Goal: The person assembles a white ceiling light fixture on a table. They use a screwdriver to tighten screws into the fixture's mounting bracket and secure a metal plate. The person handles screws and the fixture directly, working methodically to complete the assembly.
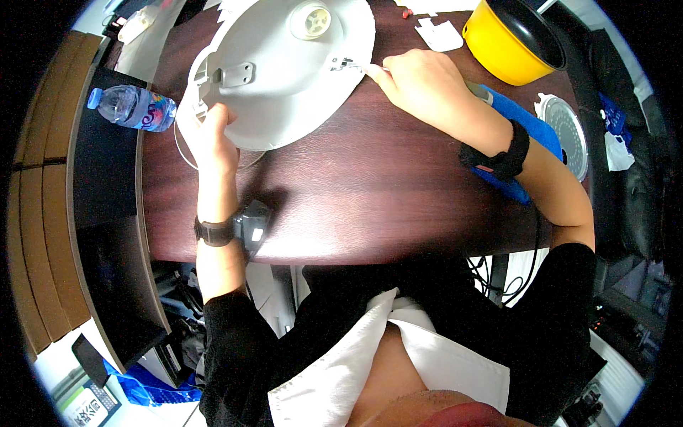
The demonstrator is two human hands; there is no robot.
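White lid (pixel 295 107) was over the far left part of the table (pixel 363 192), tilted, hollow side facing up. Left hand (pixel 215 146) was closed on its near-left rim, thumb inside, the other fingers wrapped behind. Right hand (pixel 425 85) had thumb and forefinger pinched nearly together on a thin strip (pixel 353 67) at the lid's right side, just beside a small dark patch on the inner wall.

Risks: only the left hand clearly held the lid, so a push from the right could have swung or tipped it; a loose grip would likely have been the cause. The pinch was narrow, so the strip could have slipped and scraped the wall. A clear round rim (pixel 183 151) showed under the lid; a drop might have chipped it. The bottle (pixel 135 108) stood out just beyond the left hand, and a wide swing could have knocked it. Right forearm crossed over the blue cloth (pixel 530 121), and could have dragged it.

Hard to see: lid's top edge cut off by the frame; left fingertips hidden behind the rim; right hand's other fingers mostly curled out of sight. Strip too small to identify, its contact with the lid unclear. Whether the lid touched the table: couldn't tell.
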